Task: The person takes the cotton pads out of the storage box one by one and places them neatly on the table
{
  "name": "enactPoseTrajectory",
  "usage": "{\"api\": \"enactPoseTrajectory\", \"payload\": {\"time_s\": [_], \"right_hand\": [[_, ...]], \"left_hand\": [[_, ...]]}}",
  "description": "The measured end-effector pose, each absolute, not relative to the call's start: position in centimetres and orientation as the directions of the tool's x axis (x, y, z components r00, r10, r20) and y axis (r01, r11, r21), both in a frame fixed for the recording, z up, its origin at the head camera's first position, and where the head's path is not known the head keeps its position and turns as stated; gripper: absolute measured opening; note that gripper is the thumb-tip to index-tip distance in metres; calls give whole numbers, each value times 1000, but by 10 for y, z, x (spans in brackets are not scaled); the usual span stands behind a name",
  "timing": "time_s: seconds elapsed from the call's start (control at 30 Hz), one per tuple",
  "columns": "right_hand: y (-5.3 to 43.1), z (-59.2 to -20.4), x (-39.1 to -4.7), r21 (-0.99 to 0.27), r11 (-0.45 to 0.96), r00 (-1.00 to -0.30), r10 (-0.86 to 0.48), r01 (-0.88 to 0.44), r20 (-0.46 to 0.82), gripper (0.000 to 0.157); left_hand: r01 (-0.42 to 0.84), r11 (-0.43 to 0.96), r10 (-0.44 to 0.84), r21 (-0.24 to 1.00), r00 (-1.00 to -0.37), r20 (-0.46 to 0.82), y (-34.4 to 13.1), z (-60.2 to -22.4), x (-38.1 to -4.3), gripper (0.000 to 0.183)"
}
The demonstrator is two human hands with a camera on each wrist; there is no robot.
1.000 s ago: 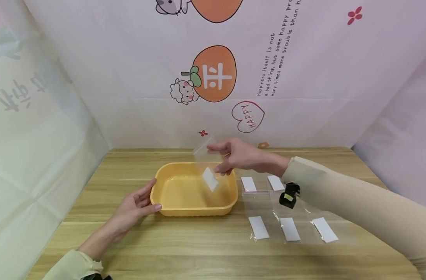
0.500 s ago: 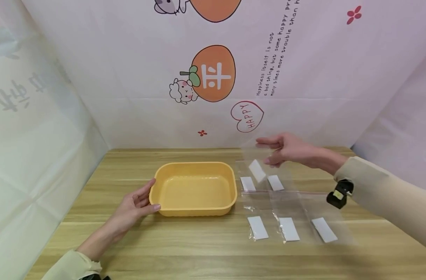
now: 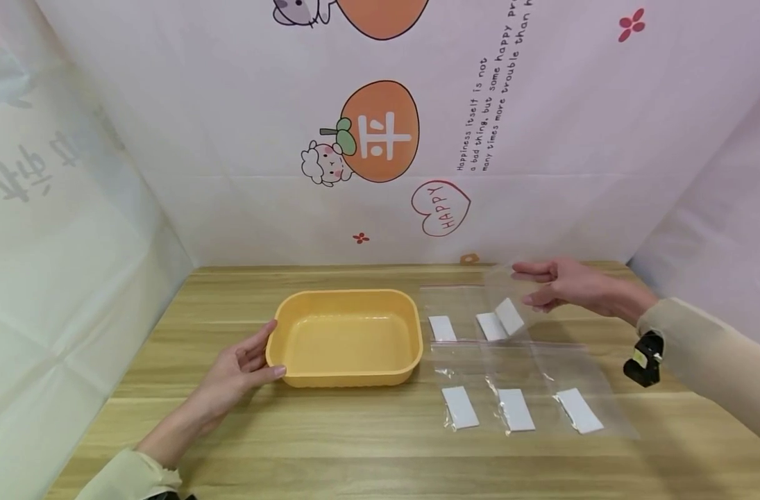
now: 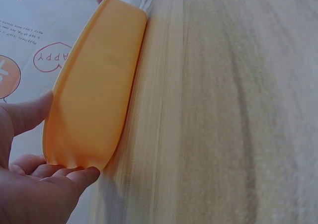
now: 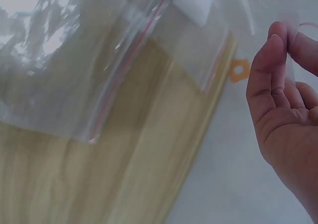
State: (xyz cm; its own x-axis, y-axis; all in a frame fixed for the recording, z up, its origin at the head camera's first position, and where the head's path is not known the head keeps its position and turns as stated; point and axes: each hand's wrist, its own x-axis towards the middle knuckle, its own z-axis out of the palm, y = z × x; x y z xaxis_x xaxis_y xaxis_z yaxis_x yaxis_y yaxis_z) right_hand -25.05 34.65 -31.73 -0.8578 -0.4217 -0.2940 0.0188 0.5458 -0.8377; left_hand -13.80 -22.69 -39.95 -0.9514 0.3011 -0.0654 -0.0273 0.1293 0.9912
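Observation:
My left hand [image 3: 234,371] grips the left end of a yellow plastic basin [image 3: 348,379]. In the left wrist view its thumb lies at the rim of the basin and the fingers bend against the end wall. Raised over the table at the right, my right hand [image 3: 573,286] pinches a clear zip bag [image 3: 503,281] by its edge. A white rectangular piece [image 3: 510,317] shows inside this bag. Below it lies another zip bag with a white piece [image 3: 491,327], partly covered. The right wrist view shows thumb and fingertips meeting on the thin plastic.
More clear zip bags with white pieces lie in rows right of the basin, among them a front-left one [image 3: 459,407] and a front-right one [image 3: 579,411]. The wooden table [image 3: 330,444] ends at a printed wall sheet [image 3: 261,215] behind.
My right hand has carried the zip bag from above the basin rightward, over the back row of bags, and now lower. My left hand and the basin have stayed in place.

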Motion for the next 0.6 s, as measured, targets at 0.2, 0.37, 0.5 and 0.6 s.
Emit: {"api": "enactPoseTrajectory", "payload": {"time_s": [0.2,0.37,0.5,0.6], "right_hand": [[372,-336,-254,-836,546,-858,-406,48,-315,85],[389,-347,-258,-803,596,-857,-402,22,-322,80],[399,-352,-260,-781,625,-862,-397,-4,-314,80],[406,-357,-260,-760,650,-868,-389,-22,-308,81]], "left_hand": [[-27,120,309,992,-949,-63,-227,-399,-138,91],[-27,114,309,993,-949,-61,-227,-400,-139,91],[-24,105,313,994,-948,-56,-228,-401,-139,91],[-25,102,313,994,-948,-56,-228,-401,-139,91]]}}
